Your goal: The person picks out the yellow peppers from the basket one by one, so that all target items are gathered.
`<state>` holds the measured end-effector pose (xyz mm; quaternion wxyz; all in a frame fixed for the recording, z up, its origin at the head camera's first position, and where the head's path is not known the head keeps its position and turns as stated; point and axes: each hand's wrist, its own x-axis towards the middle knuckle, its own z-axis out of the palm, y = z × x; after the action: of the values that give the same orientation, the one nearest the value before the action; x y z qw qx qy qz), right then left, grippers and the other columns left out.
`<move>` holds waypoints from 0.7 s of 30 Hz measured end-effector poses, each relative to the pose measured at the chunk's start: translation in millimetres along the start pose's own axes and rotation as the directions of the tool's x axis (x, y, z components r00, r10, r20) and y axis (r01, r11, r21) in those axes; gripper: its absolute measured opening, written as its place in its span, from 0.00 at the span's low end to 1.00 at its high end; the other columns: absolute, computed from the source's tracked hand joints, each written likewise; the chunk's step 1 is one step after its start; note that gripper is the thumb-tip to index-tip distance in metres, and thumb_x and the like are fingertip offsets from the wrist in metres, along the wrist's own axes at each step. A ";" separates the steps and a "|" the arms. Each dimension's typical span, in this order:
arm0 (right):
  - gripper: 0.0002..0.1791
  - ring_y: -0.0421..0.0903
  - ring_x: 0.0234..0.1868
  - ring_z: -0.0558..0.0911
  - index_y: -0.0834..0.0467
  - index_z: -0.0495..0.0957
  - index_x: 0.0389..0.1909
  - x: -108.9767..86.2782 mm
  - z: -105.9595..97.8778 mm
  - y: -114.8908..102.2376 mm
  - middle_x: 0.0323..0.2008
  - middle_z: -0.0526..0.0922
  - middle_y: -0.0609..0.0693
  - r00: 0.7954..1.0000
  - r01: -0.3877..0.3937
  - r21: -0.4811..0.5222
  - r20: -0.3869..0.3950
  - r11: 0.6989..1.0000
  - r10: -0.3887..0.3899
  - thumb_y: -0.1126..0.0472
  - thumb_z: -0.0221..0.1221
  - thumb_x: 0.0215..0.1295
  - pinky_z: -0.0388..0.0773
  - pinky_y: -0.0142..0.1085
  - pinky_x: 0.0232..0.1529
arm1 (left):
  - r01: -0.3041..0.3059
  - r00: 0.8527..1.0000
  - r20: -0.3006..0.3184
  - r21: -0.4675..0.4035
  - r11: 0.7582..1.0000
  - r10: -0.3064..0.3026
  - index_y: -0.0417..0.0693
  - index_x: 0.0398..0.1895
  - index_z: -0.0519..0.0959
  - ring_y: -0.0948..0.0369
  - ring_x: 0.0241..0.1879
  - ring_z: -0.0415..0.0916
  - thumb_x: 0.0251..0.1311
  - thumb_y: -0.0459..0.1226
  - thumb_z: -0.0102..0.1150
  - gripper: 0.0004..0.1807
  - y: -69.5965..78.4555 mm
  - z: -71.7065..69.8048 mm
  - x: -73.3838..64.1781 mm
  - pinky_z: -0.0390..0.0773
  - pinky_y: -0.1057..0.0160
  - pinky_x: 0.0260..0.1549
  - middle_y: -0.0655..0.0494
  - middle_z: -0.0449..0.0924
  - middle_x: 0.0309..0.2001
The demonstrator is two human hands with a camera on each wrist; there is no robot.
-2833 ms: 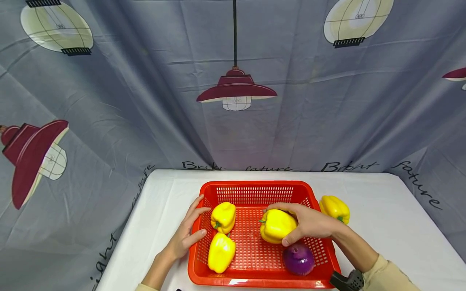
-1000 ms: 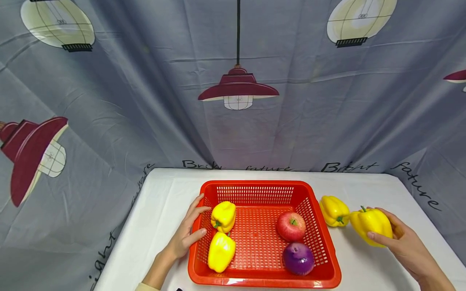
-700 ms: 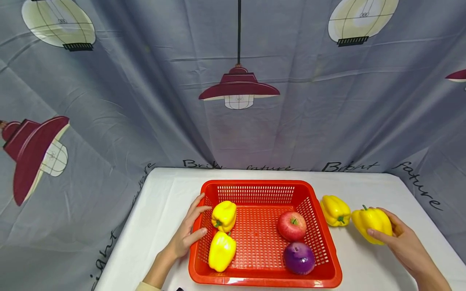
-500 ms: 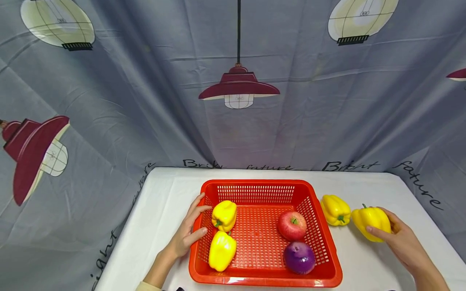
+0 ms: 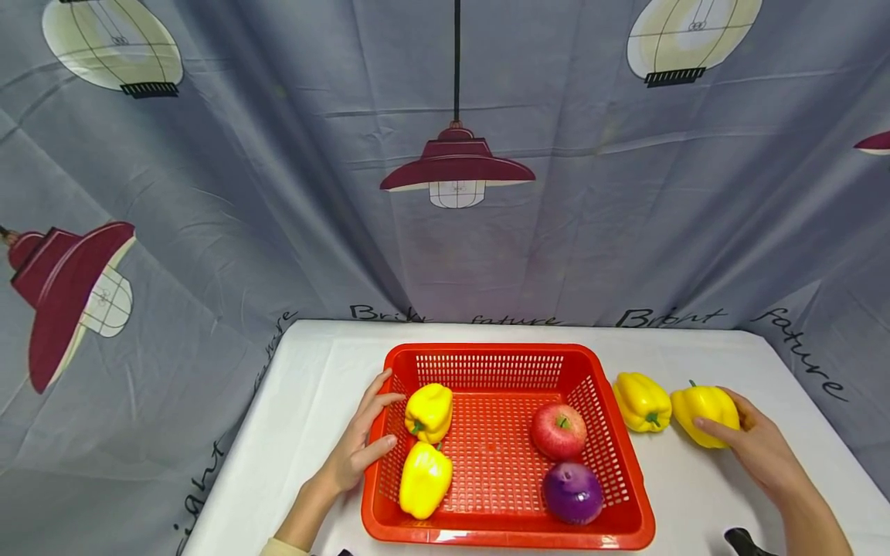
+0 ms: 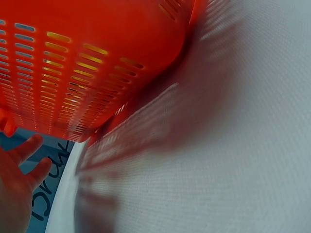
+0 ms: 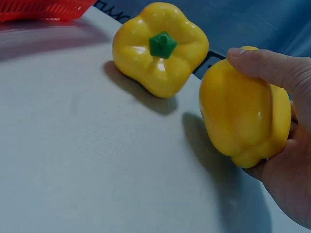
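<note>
Left hand (image 5: 348, 459) spread on the basket (image 5: 490, 455) at 9 o'clock, prob steadying it — right hand (image 5: 758, 448) gripping a yellow pepper (image 5: 704, 406) past 3.

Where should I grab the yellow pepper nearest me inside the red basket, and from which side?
Probably across the middle of the near pepper, coming from above and slightly right. Its long body runs away from you, with the stem at the far end by the other pepper. The basket has its left wall close by, while bare floor lies open to the right.
</note>
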<state>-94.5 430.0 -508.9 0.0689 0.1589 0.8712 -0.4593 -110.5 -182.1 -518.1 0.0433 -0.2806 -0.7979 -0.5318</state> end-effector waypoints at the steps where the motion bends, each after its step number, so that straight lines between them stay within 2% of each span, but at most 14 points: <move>1: 0.59 0.76 0.68 0.51 0.67 0.35 0.78 1.8 0.7 -0.4 0.73 0.44 0.78 1.000 0.007 -0.001 0.001 1.000 -0.007 0.38 0.60 0.68 0.52 0.73 0.63 | 0.000 1.000 0.001 -0.002 1.000 0.000 0.49 0.66 0.72 0.45 0.77 0.44 0.58 0.40 0.52 0.29 0.0 0.0 0.0 0.53 0.27 0.62 0.50 0.44 0.80; 9: 0.57 0.77 0.68 0.49 0.69 0.35 0.78 11.1 1.9 -1.9 0.73 0.43 0.79 0.999 0.042 -0.008 0.021 0.999 -0.042 0.40 0.59 0.70 0.49 0.73 0.64 | 0.003 1.000 0.007 -0.003 1.000 -0.002 0.47 0.66 0.71 0.44 0.77 0.45 0.57 0.38 0.52 0.29 0.3 -0.1 0.4 0.55 0.27 0.62 0.50 0.44 0.80; 14: 0.57 0.77 0.68 0.49 0.70 0.35 0.77 14.6 3.3 1.1 0.73 0.43 0.79 0.999 0.030 -0.004 0.031 1.000 -0.030 0.39 0.59 0.70 0.49 0.73 0.64 | 0.006 1.000 0.008 -0.007 1.000 -0.006 0.46 0.66 0.71 0.44 0.77 0.44 0.57 0.38 0.52 0.29 0.4 -0.1 1.1 0.55 0.27 0.62 0.51 0.44 0.80; 21: 0.59 0.79 0.69 0.47 0.70 0.33 0.77 20.4 1.1 1.0 0.72 0.41 0.80 0.998 0.031 -0.053 0.063 0.998 -0.028 0.36 0.56 0.70 0.48 0.75 0.62 | 0.023 1.000 0.012 -0.003 1.000 -0.023 0.48 0.66 0.71 0.44 0.76 0.46 0.58 0.39 0.51 0.29 -0.1 -0.7 0.1 0.61 0.33 0.63 0.52 0.43 0.80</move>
<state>-113.3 434.0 -515.7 0.0936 0.1298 0.8830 -0.4412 -110.8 -182.6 -517.9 0.0318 -0.2746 -0.8004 -0.5319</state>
